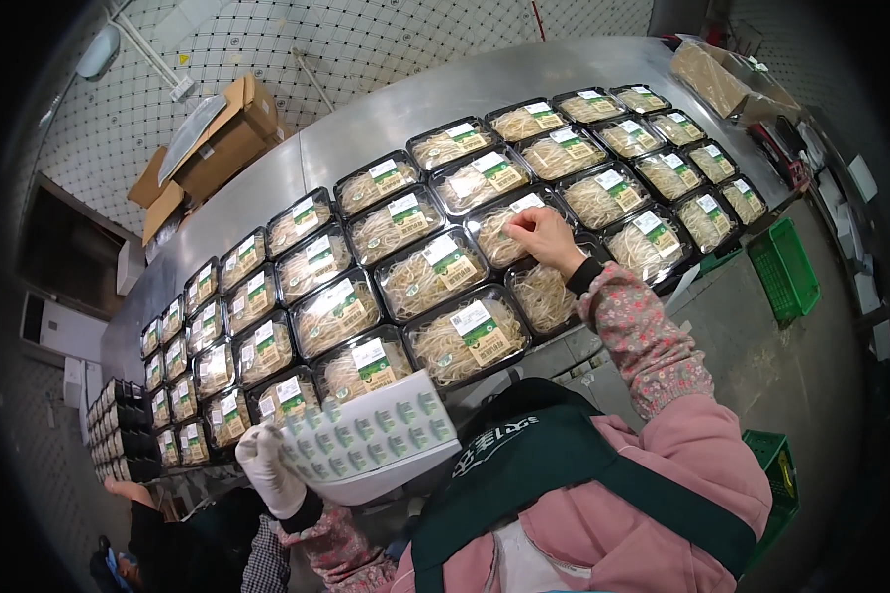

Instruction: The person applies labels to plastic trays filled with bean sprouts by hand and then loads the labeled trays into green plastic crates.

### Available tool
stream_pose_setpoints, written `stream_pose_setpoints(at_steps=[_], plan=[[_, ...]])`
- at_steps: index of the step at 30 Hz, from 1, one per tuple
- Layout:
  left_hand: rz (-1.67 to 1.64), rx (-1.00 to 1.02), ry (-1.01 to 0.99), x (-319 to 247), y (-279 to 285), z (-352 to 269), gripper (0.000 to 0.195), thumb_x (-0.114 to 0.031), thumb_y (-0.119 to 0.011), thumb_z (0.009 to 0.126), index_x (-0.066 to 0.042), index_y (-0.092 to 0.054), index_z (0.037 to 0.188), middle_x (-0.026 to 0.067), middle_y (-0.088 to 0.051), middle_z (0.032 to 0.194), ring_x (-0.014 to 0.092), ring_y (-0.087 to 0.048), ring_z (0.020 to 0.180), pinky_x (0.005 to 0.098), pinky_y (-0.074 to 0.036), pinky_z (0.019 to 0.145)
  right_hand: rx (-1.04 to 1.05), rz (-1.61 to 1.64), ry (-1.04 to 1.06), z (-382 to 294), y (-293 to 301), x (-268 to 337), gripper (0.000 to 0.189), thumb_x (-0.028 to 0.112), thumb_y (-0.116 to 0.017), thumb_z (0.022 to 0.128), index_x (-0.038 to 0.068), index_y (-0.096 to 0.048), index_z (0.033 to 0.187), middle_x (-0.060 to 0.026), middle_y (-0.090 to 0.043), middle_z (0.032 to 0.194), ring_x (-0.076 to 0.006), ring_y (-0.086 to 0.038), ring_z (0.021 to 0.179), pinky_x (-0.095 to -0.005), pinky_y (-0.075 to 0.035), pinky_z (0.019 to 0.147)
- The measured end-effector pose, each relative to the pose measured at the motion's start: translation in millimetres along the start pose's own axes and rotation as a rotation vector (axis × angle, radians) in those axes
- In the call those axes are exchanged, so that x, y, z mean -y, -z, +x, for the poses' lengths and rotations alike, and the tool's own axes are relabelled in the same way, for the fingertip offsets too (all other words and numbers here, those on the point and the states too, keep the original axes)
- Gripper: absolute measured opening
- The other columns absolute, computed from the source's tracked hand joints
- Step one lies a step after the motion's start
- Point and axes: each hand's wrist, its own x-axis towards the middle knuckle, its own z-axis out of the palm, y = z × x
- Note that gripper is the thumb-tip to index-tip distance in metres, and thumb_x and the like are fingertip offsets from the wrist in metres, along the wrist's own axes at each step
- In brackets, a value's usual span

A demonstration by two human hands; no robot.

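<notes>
My left hand (271, 467), in a white glove, grips the left end of a white backing sheet (371, 430) with rows of small green-and-white stickers. The sheet is held above the table's near edge, partly covering the nearest trays. My bare right hand (545, 237) is over a black tray of bean sprouts (495, 231). Its thumb and fingertips are pinched together at the tray's clear top; whether a sticker is between them is too small to tell. Another sprout tray (545, 296) lies partly under my wrist. A nearby tray (434, 274) bears a printed label and a small round sticker.
Rows of labelled sprout trays (315, 263) cover much of the steel table (386, 111). Cardboard boxes (226, 141) stand at the far left, another box (712, 74) at the far right. Stacked trays (119, 430) and a co-worker's arm (144, 497) are at lower left. Green crates (786, 270) stand right.
</notes>
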Motion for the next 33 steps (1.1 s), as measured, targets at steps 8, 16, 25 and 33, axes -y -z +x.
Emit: stream_pose_setpoints(at_steps=[8, 16, 25, 33], plan=[[0.189, -0.068, 0.099, 5, -34, -36, 0.020, -0.018, -0.072, 0.081, 0.000, -0.062, 0.077, -0.0036, -0.058, 0.070, 0.004, -0.048, 0.064, 0.0201, -0.037, 0.060, -0.182, -0.518, 0.245, -16, -20, 9, 0.025, 0.034, -0.066, 0.072, 0.009, -0.065, 0.068, -0.0079, -0.062, 0.074, -0.0278, -0.058, 0.078, -0.0401, -0.045, 0.072], [0.141, 0.060, 0.218, 20, -50, -70, 0.017, -0.010, -0.072, 0.081, -0.003, -0.061, 0.070, -0.0064, -0.055, 0.067, 0.001, -0.045, 0.062, 0.0187, -0.036, 0.057, 0.386, 0.245, 0.167, -60, 8, 100, 0.033, 0.025, -0.069, 0.081, 0.003, -0.062, 0.104, -0.0075, -0.062, 0.091, -0.0140, -0.058, 0.084, -0.0278, -0.047, 0.071], [0.338, 0.224, 0.357, 25, -79, -90, 0.016, -0.007, -0.070, 0.082, -0.002, -0.062, 0.068, -0.0048, -0.059, 0.067, 0.000, -0.046, 0.059, 0.0179, -0.036, 0.052, 1.009, 0.477, 0.411, -176, 8, 155, 0.014, 0.011, -0.069, 0.081, 0.000, -0.066, 0.088, -0.0042, -0.063, 0.076, -0.0087, -0.056, 0.066, -0.0233, -0.046, 0.060], [0.231, 0.185, 0.370, 47, -89, -102, 0.011, -0.007, -0.070, 0.081, -0.001, -0.065, 0.074, 0.0002, -0.065, 0.075, 0.003, -0.053, 0.066, 0.0187, -0.041, 0.061, 0.117, 0.472, 0.039, -122, 66, 20, 0.013, 0.010, -0.069, 0.078, 0.001, -0.066, 0.086, -0.0026, -0.066, 0.076, -0.0080, -0.060, 0.066, -0.0214, -0.047, 0.060]])
